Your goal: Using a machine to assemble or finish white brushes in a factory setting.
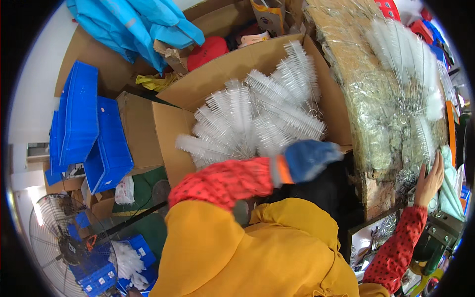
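Note:
My left hand (311, 161), in a blue glove with an orange cuff, is over the near edge of an open cardboard box (198, 86). Motion smears its fingers, so their hold is unclear. Many white-bristled wire brushes (242, 116) fan out in that box. On the right, my bare right hand (430, 180) rests at the bench's edge with fingers stretched out. Its fingertips are beside the lower end of a single white brush (425, 136). Farther up the bench lies a bunch of similar brushes (408, 57) with thin wire stems and looped ends.
A film-wrapped, worn bench top (346, 44) runs along the right. Blue bins (81, 116) stack at left, above a standing fan (69, 247). Blue cloth (133, 24) hangs at the back. A pale green cloth (449, 183) and a machine (435, 237) are near my right hand.

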Tool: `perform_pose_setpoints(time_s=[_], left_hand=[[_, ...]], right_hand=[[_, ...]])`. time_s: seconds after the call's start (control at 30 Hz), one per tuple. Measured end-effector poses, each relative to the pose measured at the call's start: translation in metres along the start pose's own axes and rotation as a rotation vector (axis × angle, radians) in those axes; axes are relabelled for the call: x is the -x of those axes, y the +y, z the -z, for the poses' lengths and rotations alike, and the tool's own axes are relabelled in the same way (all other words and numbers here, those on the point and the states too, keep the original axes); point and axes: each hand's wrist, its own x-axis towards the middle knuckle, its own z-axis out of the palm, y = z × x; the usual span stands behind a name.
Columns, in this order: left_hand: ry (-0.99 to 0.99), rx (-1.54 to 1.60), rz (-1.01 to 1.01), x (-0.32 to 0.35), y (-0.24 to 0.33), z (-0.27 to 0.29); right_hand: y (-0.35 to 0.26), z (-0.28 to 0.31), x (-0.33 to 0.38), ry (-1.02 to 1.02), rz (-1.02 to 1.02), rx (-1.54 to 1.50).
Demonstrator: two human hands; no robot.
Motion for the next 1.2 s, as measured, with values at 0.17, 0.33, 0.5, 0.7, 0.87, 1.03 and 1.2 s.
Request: perform_pose_setpoints(time_s=[0.17,0.33,0.5,0.7,0.87,1.03,1.2], left_hand=[[0.329,-0.288,-0.384,-0.117,0.035,-0.133],[0.315,-0.451,-0.408,-0.209,0.040,-0.239],[-0.217,-0.476,-0.268,-0.251,0.033,-0.286],[-0.289,-0.590,-0.230,-0.261,0.007,-0.272],[-0.417,-0.825,-0.396,-0.286,0.020,-0.257],[-0.306,-0.744,-0.558,-0.324,0.014,-0.207],[-0.029,-0.533,-0.448,-0.327,0.003,-0.121]], right_hand=[[-0.015,0.084,0.044,0.153,-0.051,-0.214],[0.024,0.174,0.124,0.382,-0.191,0.150],[0.098,0.239,0.230,0.686,-0.456,0.626],[0.121,0.219,0.280,0.462,-1.053,-0.033],[0.135,0.254,0.224,0.349,-1.013,-0.172],[0.190,0.274,0.203,0.261,-0.978,-0.226],[0.206,0.275,0.186,0.239,-1.009,-0.150]])
